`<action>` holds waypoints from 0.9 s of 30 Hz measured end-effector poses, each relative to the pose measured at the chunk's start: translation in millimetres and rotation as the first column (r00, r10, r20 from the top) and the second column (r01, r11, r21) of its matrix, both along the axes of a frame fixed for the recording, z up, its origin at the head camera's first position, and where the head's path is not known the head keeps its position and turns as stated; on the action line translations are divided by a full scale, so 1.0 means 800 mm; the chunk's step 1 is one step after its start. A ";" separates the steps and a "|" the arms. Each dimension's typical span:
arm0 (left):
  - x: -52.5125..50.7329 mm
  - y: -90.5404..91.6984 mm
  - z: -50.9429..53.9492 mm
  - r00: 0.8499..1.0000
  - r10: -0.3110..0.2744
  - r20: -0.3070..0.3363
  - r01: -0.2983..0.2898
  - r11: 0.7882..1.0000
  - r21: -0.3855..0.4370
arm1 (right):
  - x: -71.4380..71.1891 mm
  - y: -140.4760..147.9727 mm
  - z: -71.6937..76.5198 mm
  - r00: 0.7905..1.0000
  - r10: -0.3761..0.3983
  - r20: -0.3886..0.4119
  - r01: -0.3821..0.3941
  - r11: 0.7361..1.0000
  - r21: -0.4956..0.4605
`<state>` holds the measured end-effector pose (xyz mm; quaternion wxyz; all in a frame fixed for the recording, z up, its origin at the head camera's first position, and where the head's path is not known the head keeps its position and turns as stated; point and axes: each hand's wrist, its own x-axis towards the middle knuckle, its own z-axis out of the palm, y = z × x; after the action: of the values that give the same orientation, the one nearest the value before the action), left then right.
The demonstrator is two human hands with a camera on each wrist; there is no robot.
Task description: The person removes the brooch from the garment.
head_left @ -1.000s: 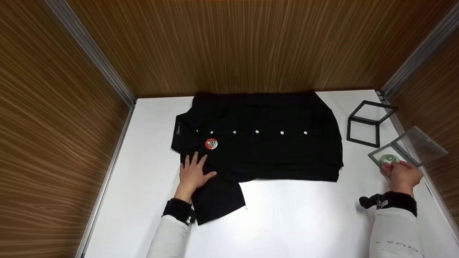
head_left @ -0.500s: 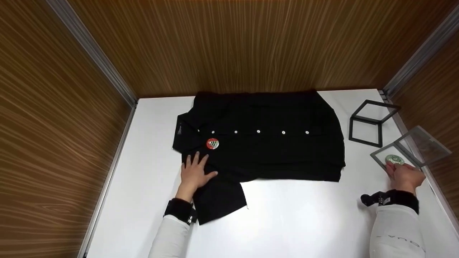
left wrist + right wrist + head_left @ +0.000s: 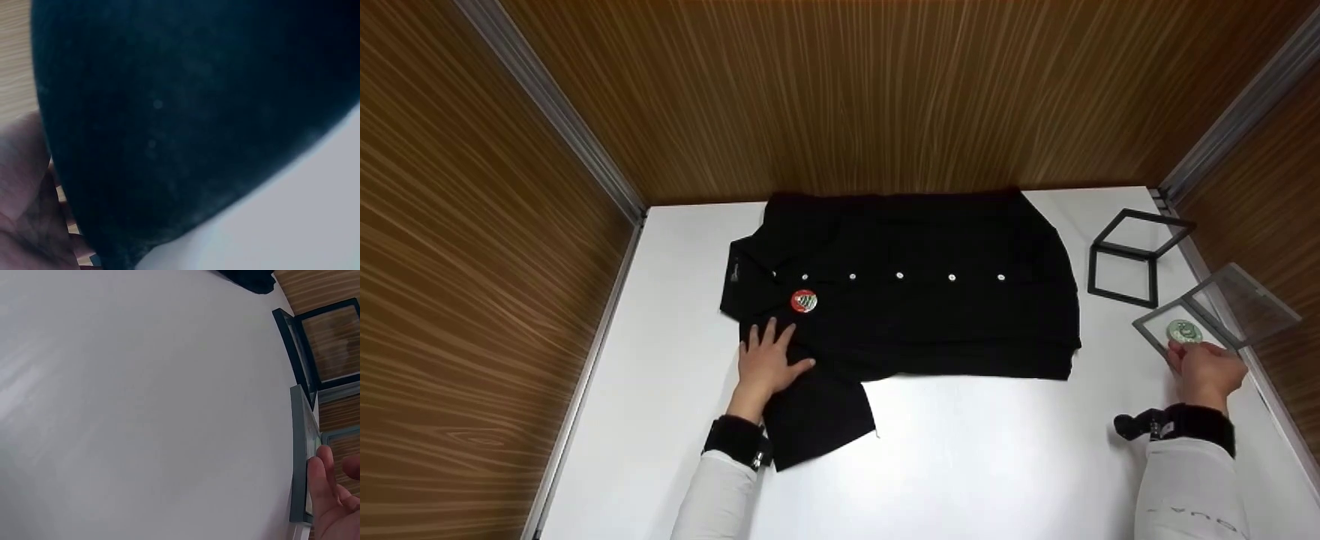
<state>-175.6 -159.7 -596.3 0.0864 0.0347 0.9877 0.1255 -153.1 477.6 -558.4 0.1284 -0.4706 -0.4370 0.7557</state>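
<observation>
Green badge [image 3: 1185, 330]: was pinched at the near edge by the right hand [image 3: 1209, 369], over the opened grey frame [image 3: 1211, 324]; could not tell whether touching. Had the black frame [image 3: 1125, 253], likewise open, just beyond. Well to the left, rested the left hand [image 3: 763, 367], fingers straight and spread, gripping nothing, on the black shirt [image 3: 915, 322] near the red badge [image 3: 804, 301]. Spread everything over a white tabletop [image 3: 960, 450].

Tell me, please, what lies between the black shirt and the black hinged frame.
In the head view, only a narrow, bare strip of white table separates shirt and frame.
</observation>
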 end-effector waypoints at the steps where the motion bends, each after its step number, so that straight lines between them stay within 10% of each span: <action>1: 0.000 0.000 0.000 1.000 0.001 0.002 -0.001 1.000 0.001 | 0.000 -0.001 0.001 1.000 0.028 0.007 -0.028 0.999 0.035; 4: 0.000 0.000 -0.001 1.000 0.003 0.004 -0.003 1.000 0.000 | -0.001 -0.003 0.004 0.991 0.124 0.042 -0.130 0.976 0.175; 6: 0.000 0.000 -0.002 1.000 0.004 0.004 -0.004 1.000 -0.002 | -0.004 -0.003 0.007 0.973 0.209 0.103 -0.232 0.911 0.341; 11: 0.000 0.000 -0.002 1.000 0.004 0.006 -0.004 1.000 0.002 | -0.010 0.001 0.021 0.863 0.299 0.408 -0.505 0.473 0.722; 13: 0.001 0.000 -0.002 1.000 0.005 0.006 -0.005 1.000 0.005 | -0.013 0.003 0.031 0.833 0.286 0.473 -0.550 0.338 0.764; 19: 0.001 0.001 0.000 1.000 0.004 0.002 -0.004 1.000 0.011 | -0.023 0.008 0.058 0.833 0.308 0.460 -0.530 0.200 0.824; 27: 0.001 0.001 -0.001 1.000 0.003 -0.004 -0.003 1.000 0.009 | -0.031 0.028 0.078 0.807 0.287 0.516 -0.561 0.101 0.821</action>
<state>-175.1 -158.6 -597.4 0.0839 0.0340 0.9874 0.1299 -178.2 499.9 -496.1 0.1105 -0.2268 -0.9281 0.2737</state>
